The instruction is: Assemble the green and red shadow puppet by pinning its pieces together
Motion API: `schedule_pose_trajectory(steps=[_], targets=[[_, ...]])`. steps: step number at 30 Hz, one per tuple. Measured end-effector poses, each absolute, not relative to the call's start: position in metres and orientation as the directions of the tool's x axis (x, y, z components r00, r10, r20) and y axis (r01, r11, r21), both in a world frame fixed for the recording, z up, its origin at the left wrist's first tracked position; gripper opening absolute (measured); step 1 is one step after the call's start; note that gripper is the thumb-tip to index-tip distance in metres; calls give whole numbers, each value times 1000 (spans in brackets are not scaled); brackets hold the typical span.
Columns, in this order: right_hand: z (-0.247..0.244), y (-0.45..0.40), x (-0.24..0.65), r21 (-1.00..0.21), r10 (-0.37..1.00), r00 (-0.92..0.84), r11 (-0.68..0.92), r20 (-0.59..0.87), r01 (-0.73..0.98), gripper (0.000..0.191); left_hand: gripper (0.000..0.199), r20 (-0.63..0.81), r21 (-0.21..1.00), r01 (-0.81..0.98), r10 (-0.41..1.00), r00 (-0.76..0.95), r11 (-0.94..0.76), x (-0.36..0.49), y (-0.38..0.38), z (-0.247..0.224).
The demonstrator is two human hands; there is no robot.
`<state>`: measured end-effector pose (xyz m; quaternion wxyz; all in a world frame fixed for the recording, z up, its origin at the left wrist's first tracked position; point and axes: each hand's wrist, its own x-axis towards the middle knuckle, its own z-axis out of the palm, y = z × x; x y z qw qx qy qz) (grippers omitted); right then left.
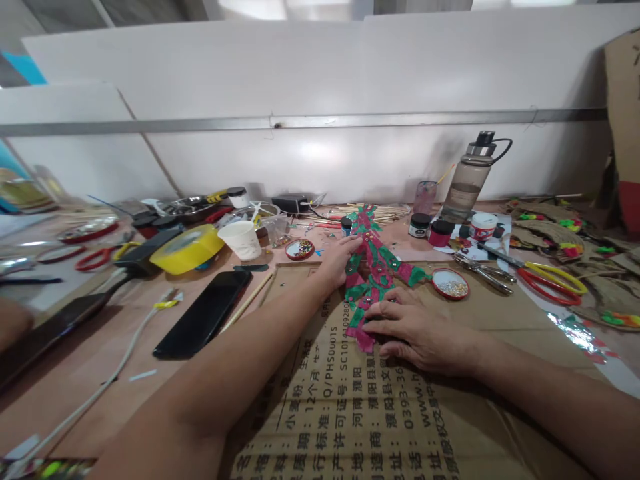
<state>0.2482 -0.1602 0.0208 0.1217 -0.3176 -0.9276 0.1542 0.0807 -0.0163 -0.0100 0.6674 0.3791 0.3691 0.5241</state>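
A pink and green painted figure (380, 267), dotted with small shiny beads, lies on a printed cardboard sheet (310, 413). My left hand (343, 262) grips its upper left side, with the fingertips partly hidden behind it. Over its lower right part rests my right hand (413, 327), palm down, fingers spread and touching the surface. Just right of the figure's arm sits a red-rimmed dish of small beads (451, 284). Another small dish with beads (299, 249) is to the left, beyond my left wrist.
At left are a black phone (203, 313), yellow tape roll (187, 249), white cup (240, 240) and a cable. To the right lie pliers (485, 272), scissors (550, 283), paint jars (440, 233) and a tall bottle (467, 180). Another person's blurred hand (15, 320) shows at far left.
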Motion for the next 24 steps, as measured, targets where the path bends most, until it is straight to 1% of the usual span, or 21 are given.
schedule_pose_trajectory(steps=[5,8,10,13,15,17,20,24], targets=[[20,-160,248,-357,614,-778,762,134,540,36,26,-78,880,-437,966,248,183,80,-22,-8],[21,-160,248,-354,637,-748,754,188,553,32,26,-85,885,-421,959,271,198,79,-22,-8],[23,-157,252,-351,692,-678,716,248,603,29,26,-82,892,-410,960,269,191,80,-21,-9],[24,-144,265,-342,775,-497,624,391,703,26,25,-71,895,-409,962,264,178,80,-20,-10],[23,-132,279,-334,798,-361,548,482,767,24,24,-64,892,-415,959,276,178,80,-20,-10],[21,-121,293,-321,810,-271,479,521,817,24,23,-61,894,-410,956,288,180,80,-20,-11],[17,-109,306,-286,818,-215,414,534,864,25,23,-61,900,-395,952,299,182,79,-22,-10],[15,-110,305,-222,824,-227,386,519,895,26,22,-61,904,-385,946,317,188,78,-23,-7]])
